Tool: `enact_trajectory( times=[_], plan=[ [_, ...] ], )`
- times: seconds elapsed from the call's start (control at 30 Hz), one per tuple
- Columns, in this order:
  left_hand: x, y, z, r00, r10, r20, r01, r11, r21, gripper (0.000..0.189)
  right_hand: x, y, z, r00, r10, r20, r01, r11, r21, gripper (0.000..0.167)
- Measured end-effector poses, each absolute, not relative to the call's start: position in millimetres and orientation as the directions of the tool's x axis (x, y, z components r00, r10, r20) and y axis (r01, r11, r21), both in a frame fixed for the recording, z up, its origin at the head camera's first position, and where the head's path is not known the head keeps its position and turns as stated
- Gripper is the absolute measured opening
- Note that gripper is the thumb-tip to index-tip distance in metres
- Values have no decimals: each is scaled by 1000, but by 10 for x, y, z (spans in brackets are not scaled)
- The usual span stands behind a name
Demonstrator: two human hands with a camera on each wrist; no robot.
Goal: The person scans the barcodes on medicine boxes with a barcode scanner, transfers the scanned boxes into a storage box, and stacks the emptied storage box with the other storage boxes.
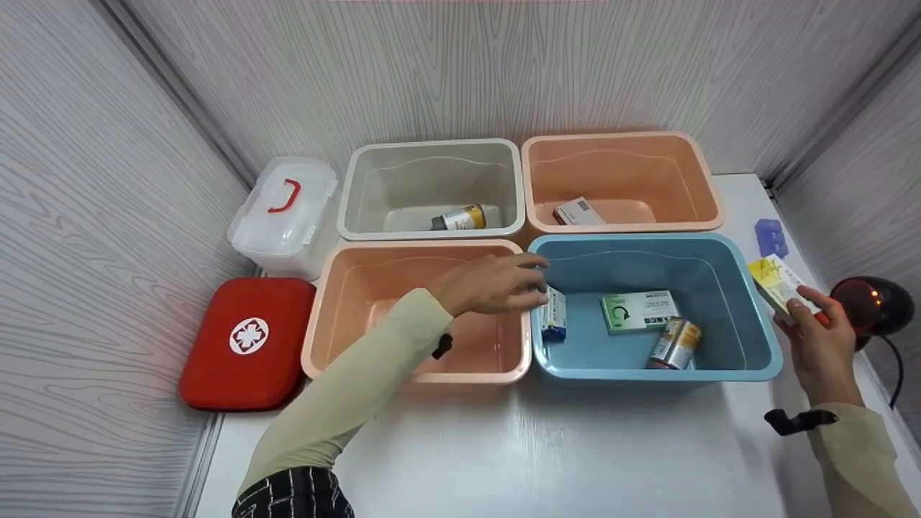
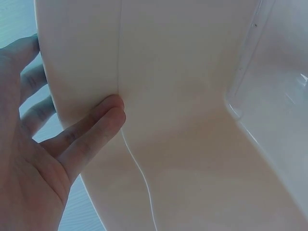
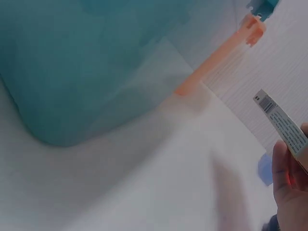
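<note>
My left hand point(image 1: 489, 284) grips the side wall of the front peach bin point(image 1: 424, 377) next to the blue bin point(image 1: 647, 375). The left wrist view has some fingers point(image 2: 91, 134) against the inner wall and others over the rim. Just below that hand, a small blue-and-white box point(image 1: 553, 316) leans against the blue bin's left wall. My right hand point(image 1: 824, 352) holds a yellow-and-white medicine box point(image 1: 778, 282) beside a black scanner point(image 1: 881, 306) with a red glow. A barcode and printed lines show on the box's side point(image 3: 284, 125) in the right wrist view.
Inside the blue bin lie a green-and-white box point(image 1: 637, 311) and a can point(image 1: 675, 344). Behind are a grey bin point(image 1: 432, 236) with a bottle point(image 1: 460, 218) and another peach bin point(image 1: 626, 227) with a box point(image 1: 578, 212). Red point(image 1: 216, 374) and clear cases point(image 1: 266, 237) stand left.
</note>
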State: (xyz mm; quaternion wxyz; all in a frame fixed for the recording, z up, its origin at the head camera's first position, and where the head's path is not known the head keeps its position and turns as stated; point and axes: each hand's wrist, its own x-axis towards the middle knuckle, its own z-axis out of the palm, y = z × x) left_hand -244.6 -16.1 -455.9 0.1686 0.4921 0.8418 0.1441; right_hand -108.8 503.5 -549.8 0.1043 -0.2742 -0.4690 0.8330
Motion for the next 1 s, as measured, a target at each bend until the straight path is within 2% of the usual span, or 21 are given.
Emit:
enact_trajectory(
  times=[0.13,0.33,0.43,0.53,0.63,0.73,0.9,1.0],
  plan=[
    [-2443,-174,-4542,-469,870,-153,769,487,414,47,-1200,5078,-5256,-816,478,-324,111,-421,-900,58],
    [-2443,-194,-4529,-480,863,-158,761,499,414,47,-1482,5078,-4758,-849,494,-190,77,-239,-968,52],
    [-2446,-200,-4532,-479,864,-154,767,497,406,48,-1643,5017,-4518,-878,458,-142,88,-138,-987,47],
    [-2450,-205,-4539,-473,869,-145,774,489,402,47,-1795,4919,-4372,-929,367,-57,34,-67,-997,45],
    [-2456,-207,-4551,-470,871,-144,774,485,407,46,-1953,4791,-4316,-969,247,7,-29,-87,-996,46],
    [-2457,-193,-4559,-471,868,-155,768,490,411,47,-2122,4636,-4330,-984,174,35,-49,-78,-996,47],
    [-2449,-164,-4566,-467,871,-150,774,485,408,48,-2401,4358,-4403,-987,147,65,-63,16,-998,47],
    [-2450,-160,-4560,-464,874,-142,777,479,409,48,-2544,4206,-4414,-989,142,30,-15,103,-995,49]
  ],
)
